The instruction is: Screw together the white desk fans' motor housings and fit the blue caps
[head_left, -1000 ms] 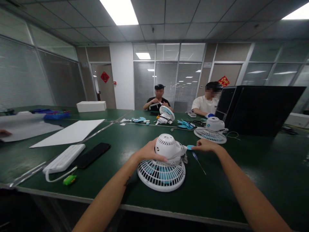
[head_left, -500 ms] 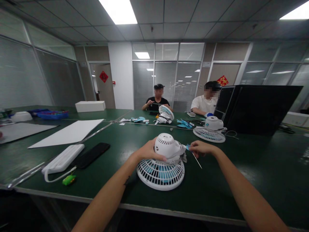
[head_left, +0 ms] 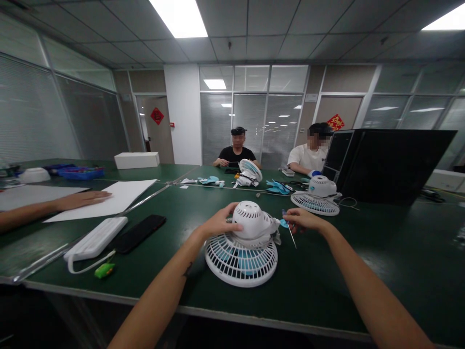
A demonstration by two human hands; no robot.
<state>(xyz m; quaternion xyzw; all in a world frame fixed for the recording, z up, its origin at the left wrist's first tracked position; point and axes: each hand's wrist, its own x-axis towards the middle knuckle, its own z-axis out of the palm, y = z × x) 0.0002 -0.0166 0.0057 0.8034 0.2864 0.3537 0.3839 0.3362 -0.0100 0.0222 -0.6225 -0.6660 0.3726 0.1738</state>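
In front of me a white fan (head_left: 241, 261) lies face down on the green table, light blue blades showing through its grille. My left hand (head_left: 220, 223) is closed round the left side of its motor housing (head_left: 250, 218). To the right of the fan, my right hand (head_left: 303, 220) is closed on a screwdriver (head_left: 292, 236), whose thin metal shaft points down toward the table. A light blue part (head_left: 284, 223) shows between the fan's clamp side and my right fingers; whether I touch it, I cannot tell.
A second fan (head_left: 315, 202) lies by the black monitor (head_left: 385, 165). At left are a white power strip (head_left: 96, 237), a black phone (head_left: 140, 233), a green toy (head_left: 104, 270) and white paper (head_left: 119, 196) under another person's hand (head_left: 83, 199). Two people sit opposite, near a third fan (head_left: 250, 170).
The screwdriver has turned steeper, and the blue part now shows apart from its handle. My left hand has shifted slightly on the housing. Another person's hand has come onto the paper at left.
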